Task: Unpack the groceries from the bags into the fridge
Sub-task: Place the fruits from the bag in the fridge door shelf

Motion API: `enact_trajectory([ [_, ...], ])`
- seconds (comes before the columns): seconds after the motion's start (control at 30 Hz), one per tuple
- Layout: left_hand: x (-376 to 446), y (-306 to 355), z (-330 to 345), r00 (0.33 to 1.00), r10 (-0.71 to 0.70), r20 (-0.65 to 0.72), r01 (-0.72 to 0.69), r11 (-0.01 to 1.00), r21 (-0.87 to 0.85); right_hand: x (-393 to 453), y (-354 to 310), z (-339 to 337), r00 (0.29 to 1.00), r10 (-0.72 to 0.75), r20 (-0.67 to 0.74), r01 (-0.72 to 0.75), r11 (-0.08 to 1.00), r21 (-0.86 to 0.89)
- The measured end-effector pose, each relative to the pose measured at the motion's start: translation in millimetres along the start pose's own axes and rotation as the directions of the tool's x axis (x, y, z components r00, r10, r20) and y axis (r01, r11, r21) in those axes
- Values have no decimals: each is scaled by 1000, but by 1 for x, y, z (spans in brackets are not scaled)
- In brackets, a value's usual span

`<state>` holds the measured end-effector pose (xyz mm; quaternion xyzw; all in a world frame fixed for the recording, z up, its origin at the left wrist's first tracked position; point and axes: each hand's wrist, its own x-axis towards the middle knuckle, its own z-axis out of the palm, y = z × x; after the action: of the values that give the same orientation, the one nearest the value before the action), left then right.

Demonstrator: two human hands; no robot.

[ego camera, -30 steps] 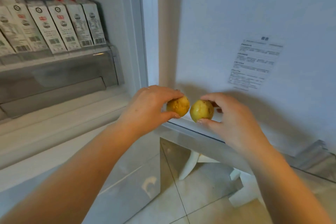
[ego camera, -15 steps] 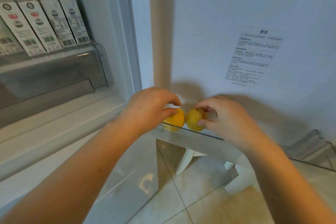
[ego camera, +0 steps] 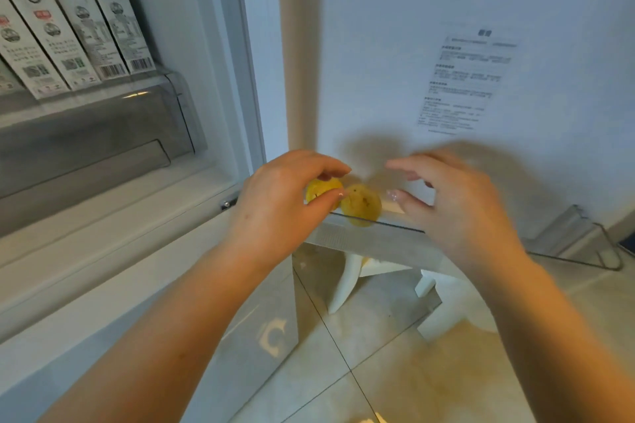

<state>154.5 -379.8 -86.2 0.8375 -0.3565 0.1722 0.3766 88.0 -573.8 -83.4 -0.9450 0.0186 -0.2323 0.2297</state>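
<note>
Two small yellow speckled fruits lie side by side in a clear shelf bin [ego camera: 481, 244] on the inside of the open fridge door. My left hand [ego camera: 275, 203] still curls its thumb and fingers round the left fruit [ego camera: 321, 189]. The right fruit [ego camera: 362, 204] rests free in the bin. My right hand [ego camera: 457, 206] hovers just right of it, blurred, fingers spread and holding nothing.
Several white milk cartons [ego camera: 86, 34] stand in a row on an upper shelf bin [ego camera: 103, 127] at the left. A printed label [ego camera: 467, 79] is stuck on the door's inner wall. Below the bin are a tiled floor [ego camera: 378, 371] and a white stool [ego camera: 360, 275].
Both hands lowered the fruits into the door bin. My right hand has let go of its fruit and drawn back to the right; my left hand stays on its fruit.
</note>
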Motion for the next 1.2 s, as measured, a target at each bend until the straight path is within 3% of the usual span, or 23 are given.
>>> enact_trajectory([
  [0.23, -23, 21, 28, 999, 42, 31, -38, 990, -133, -61, 6, -19, 989, 67, -131, -77, 994, -74],
  [0.53, -57, 96, 78, 975, 152, 161, -141, 987, -81, -156, 48, -73, 960, 158, -229, -187, 976, -109],
  [0.93, -143, 270, 236, 870, 290, 399, -234, 955, -183, -367, 172, -187, 896, 424, -134, -445, 857, -261],
  [1.2, -156, 324, 318, 776, 342, 530, -278, 940, -199, -432, 240, -210, 829, 552, -89, -554, 791, -259],
])
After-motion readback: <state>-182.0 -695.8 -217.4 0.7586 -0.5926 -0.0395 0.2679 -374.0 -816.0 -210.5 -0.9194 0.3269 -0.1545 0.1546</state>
